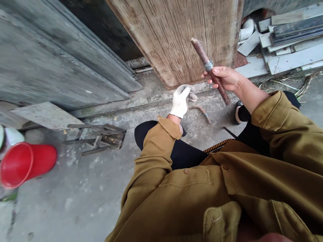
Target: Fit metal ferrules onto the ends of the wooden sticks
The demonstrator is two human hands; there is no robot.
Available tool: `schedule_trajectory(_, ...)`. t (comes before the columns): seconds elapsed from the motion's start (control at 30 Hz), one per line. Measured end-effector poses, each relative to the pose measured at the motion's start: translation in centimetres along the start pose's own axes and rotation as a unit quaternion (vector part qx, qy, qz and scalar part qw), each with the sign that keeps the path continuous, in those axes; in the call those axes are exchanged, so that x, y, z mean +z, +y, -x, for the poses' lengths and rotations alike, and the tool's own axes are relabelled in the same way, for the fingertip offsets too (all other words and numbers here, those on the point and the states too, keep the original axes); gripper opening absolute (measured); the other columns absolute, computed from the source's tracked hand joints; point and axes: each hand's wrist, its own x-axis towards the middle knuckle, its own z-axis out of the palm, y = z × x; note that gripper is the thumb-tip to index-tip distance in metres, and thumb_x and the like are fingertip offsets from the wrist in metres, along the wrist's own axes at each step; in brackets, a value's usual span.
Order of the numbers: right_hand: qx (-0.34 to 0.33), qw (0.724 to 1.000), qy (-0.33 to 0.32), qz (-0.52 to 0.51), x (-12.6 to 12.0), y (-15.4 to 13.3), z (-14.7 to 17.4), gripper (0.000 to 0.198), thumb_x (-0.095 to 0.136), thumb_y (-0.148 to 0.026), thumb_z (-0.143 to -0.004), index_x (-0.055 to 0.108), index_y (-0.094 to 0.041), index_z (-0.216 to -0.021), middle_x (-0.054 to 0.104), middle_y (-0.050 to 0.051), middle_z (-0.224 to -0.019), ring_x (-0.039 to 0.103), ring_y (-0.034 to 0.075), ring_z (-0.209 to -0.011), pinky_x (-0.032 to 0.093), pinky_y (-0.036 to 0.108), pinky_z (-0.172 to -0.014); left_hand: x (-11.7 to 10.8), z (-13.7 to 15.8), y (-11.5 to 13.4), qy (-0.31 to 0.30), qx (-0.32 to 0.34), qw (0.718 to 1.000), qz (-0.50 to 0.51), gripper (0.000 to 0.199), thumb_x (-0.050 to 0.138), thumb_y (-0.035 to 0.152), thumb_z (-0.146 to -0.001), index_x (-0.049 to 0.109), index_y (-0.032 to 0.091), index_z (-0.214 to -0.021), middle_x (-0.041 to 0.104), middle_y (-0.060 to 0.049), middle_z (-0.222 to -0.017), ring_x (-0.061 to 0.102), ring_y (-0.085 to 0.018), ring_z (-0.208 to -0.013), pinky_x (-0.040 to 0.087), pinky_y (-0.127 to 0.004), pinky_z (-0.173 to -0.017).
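Observation:
In my bare right hand (228, 78) is a reddish-brown wooden stick (199, 50), gripped just below a coil of silvery wire (208, 65) wound round it. The stick slants, its rough, pale broken end at the upper left. My left hand (181, 99), in a white knitted glove, is to the left of the stick and apart from it. Its fingers are curled and closed; whether something thin is pinched between them I cannot make out. Below the hands, a curved brown piece (200, 109) with a pale band near one end lies on the concrete.
A wooden door panel (181, 37) stands ahead by a low concrete ledge. Stacked boards and tiles (292, 40) and a white pipe elbow (246, 29) are at the right. On the left are a small dark stool frame (101, 138) and a red bucket (41, 161).

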Motion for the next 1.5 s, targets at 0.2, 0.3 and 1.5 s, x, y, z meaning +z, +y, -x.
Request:
schedule_trajectory(0.2,-0.001,1.0,0.018,-0.004,0.3,0.5,-0.2,0.03,0.082,-0.036,-0.1,0.07,-0.011,-0.108,0.076,0.009,-0.109,0.071,0.01,-0.081,0.048,0.015,-0.051,-0.5,-0.3,0.2,-0.021,0.001,0.999,0.025,0.036,0.082,0.049,-0.097,0.063,0.018,-0.089,0.072,0.001,-0.082,0.075,-0.011,-0.065,0.056,-0.02,-0.057)
schedule_trajectory(0.3,-0.006,1.0,0.026,0.001,0.8,0.5,-0.4,0.027,0.079,-0.036,-0.102,0.07,-0.011,-0.107,0.077,0.009,-0.107,0.073,0.012,-0.084,0.048,0.014,-0.051,-0.5,-0.2,0.5,-0.021,-0.013,1.0,0.015,0.033,0.081,0.046,-0.097,0.064,0.019,-0.091,0.071,0.001,-0.082,0.073,-0.011,-0.061,0.055,-0.021,-0.056)
schedule_trajectory(1.5,-0.006,0.999,0.046,0.014,2.2,0.7,-1.1,0.03,0.088,-0.038,-0.093,0.073,-0.014,-0.103,0.078,0.009,-0.1,0.077,0.021,-0.098,0.051,0.017,-0.054,-0.7,1.3,1.9,0.014,-0.107,0.992,0.068,0.039,0.069,0.058,-0.106,0.077,0.02,-0.103,0.08,-0.005,-0.086,0.065,-0.009,-0.056,0.044,-0.022,-0.049)
